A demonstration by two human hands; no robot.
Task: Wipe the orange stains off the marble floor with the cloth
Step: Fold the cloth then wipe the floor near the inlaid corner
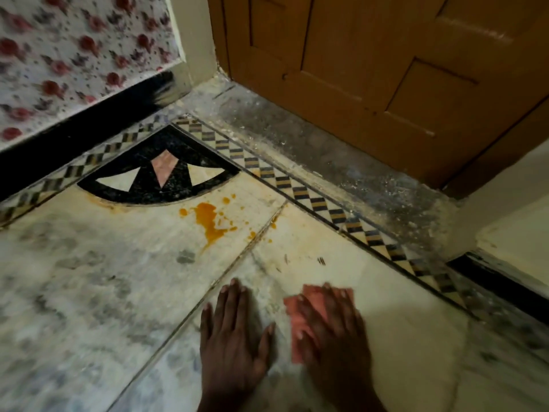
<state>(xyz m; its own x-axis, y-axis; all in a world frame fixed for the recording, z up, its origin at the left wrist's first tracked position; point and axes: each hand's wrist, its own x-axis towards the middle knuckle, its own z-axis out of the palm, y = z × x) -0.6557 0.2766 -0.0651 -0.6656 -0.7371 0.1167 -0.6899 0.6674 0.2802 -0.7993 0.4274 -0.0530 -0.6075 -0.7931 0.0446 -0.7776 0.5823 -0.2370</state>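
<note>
Left hand (234,331) flat, fingers spread, on the marble floor (89,292); right hand (329,325) pressing the pink cloth (300,331) flat, well short of the orange stains (209,221)

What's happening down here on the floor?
A person is kneeling over a marble floor near a wooden door. Their right hand lies flat on a pink cloth, while the left hand rests bare on the floor beside it. The orange stains sit further ahead, by a black inlay, and the cloth is not on them.
</note>
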